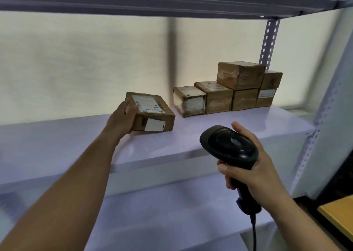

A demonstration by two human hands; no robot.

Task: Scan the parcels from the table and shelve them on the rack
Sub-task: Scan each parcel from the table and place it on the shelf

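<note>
Left grip holds parcel by its left end.

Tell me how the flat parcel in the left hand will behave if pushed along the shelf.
The parcel is low and wide, so it probably slides flat rather than tipping. The left hand alone holds it by one end, so it seems light. The shelf looks glossy; it may slide easily and skew.

The left hand holds a brown parcel on the rack shelf. A pile of boxes sits at its two o'clock. At its five o'clock, the right hand grips a black barcode scanner.
</note>
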